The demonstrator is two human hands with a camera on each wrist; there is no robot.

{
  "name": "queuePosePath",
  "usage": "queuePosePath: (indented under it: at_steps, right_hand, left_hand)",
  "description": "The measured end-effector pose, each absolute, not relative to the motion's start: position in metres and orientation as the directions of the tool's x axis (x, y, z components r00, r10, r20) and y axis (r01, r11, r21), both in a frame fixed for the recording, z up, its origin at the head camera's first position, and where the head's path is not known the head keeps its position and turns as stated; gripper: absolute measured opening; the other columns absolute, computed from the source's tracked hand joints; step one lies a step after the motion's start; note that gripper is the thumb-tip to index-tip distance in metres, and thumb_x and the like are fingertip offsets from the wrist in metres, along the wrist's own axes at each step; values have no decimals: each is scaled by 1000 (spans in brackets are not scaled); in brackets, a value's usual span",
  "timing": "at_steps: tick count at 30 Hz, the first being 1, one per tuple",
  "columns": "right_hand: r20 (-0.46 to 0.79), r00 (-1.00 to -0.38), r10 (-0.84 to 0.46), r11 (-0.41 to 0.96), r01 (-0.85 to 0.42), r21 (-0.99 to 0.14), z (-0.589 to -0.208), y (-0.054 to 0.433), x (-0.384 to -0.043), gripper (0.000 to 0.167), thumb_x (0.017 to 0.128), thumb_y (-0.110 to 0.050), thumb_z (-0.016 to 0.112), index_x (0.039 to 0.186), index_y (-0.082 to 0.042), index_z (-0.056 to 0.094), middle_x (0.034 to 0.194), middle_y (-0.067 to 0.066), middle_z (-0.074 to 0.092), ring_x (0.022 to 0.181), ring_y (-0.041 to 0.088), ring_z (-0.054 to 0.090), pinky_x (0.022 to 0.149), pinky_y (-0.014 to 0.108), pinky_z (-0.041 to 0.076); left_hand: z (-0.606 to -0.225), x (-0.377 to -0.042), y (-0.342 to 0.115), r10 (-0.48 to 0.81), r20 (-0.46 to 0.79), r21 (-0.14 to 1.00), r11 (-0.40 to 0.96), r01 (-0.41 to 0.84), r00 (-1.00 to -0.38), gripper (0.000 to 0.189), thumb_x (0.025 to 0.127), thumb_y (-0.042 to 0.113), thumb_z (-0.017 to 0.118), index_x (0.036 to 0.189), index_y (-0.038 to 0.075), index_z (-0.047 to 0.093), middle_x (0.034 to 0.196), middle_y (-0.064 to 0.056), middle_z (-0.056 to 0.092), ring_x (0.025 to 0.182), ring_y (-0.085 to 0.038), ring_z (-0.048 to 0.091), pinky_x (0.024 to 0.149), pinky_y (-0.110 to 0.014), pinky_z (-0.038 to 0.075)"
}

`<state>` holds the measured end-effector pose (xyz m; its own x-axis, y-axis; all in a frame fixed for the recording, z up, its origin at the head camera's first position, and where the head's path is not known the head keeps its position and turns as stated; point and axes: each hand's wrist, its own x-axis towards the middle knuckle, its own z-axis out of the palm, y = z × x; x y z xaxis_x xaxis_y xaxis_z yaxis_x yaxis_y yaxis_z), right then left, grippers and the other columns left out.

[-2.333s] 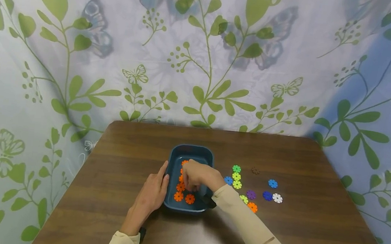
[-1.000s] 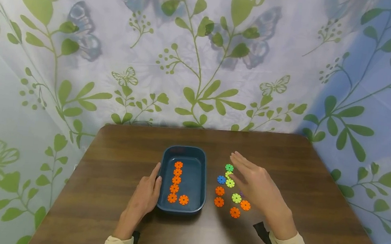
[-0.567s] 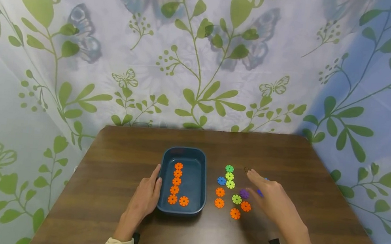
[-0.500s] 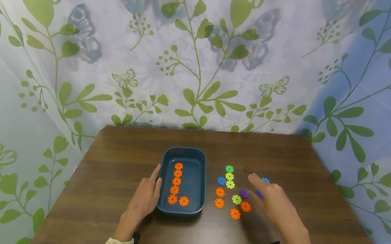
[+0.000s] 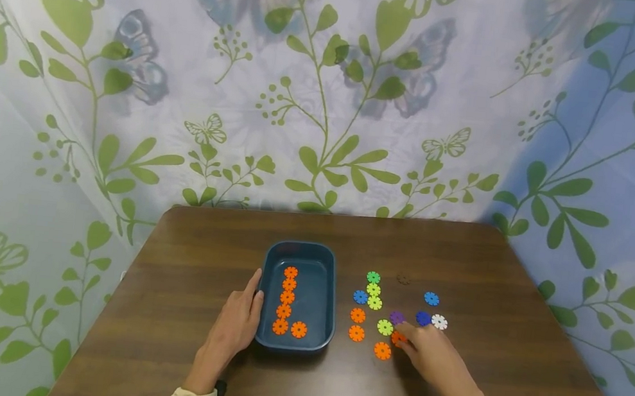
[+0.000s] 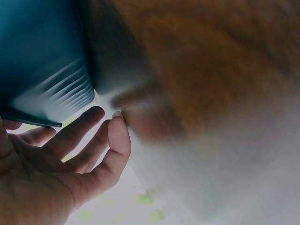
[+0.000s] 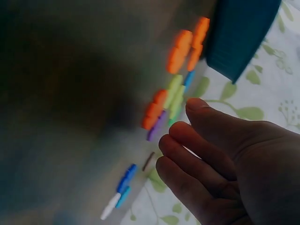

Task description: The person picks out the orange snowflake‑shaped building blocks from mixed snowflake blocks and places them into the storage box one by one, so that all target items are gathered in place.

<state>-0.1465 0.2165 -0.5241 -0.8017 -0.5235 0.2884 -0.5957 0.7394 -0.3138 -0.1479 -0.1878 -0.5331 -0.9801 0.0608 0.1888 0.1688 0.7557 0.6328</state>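
Observation:
A dark blue rectangular tray (image 5: 321,295) stands on the wooden table with several orange notched discs inside, most in an upright line. My left hand (image 5: 230,324) rests along the tray's left side, its fingers extended at the rim. My right hand (image 5: 440,358) reaches low over loose discs, thumb and fingers apart around an orange disc (image 5: 397,338), which they partly cover in the head view. In the right wrist view those fingers are gently bent, with nothing between them. A purple disc (image 5: 396,318) and a yellow-green disc (image 5: 385,327) lie beside the fingertips.
More orange discs (image 5: 356,334) lie just right of the tray. Farther back are a green disc (image 5: 373,277), a light blue one (image 5: 360,297) and a brown one (image 5: 404,279). Dark blue (image 5: 423,318) and white (image 5: 439,322) discs lie beyond the right hand. Patterned cloth hangs behind the table.
My right hand has left the tray, moved right over the loose discs, then lowered toward the orange disc. My left hand stays at the tray's side. The head view has shifted slightly.

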Motion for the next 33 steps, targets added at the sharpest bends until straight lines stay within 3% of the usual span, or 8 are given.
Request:
queuePosePath:
  at_steps: [3,10,17,24,33]
  right_hand:
    - [292,-805,-516,742,-591,-316,-530,217,-148,24,85,4,87,85,-11,68,68,-7,61,59,0,44,54,21,43]
    - [275,-827,-490,761,-560,-326,-538,215,-148,24,86,5,86,81,-11,69,68,-6,64,59,-1,46,55,22,44]
    - [254,-847,-467,794,-528,-303,-542,208,-140,23,88,4,84,79,-10,68,67,-5,61,56,2,47,52,20,42]
    - [272,-830,-487,785,-552,-280,-545,203,-138,24,87,9,82,79,-8,66,67,0,62,54,4,52,51,17,45]
    - [291,-812,-506,777,-575,-256,-540,203,-144,24,85,12,81,79,-7,66,66,0,60,54,4,48,49,17,42]
  left_hand:
    - [-533,-149,-187,57,190,631,758,166,-980,55,116,17,49,167,3,36,83,-2,52,78,-15,55,86,-45,52]
    - [-534,-150,-186,72,185,641,747,175,-980,55,116,15,48,167,1,35,73,0,47,62,-9,49,77,-37,51]
    - [-538,-145,-186,59,182,632,758,163,-981,55,116,16,50,167,2,36,80,-1,51,73,-12,53,86,-44,54]
    - [-539,-142,-186,36,166,635,761,134,-986,55,116,19,50,167,3,36,104,-10,63,87,-19,58,95,-51,55]
    - [-536,-146,-187,41,199,637,754,161,-979,55,116,16,51,167,2,36,91,-4,58,80,-15,57,89,-46,56]
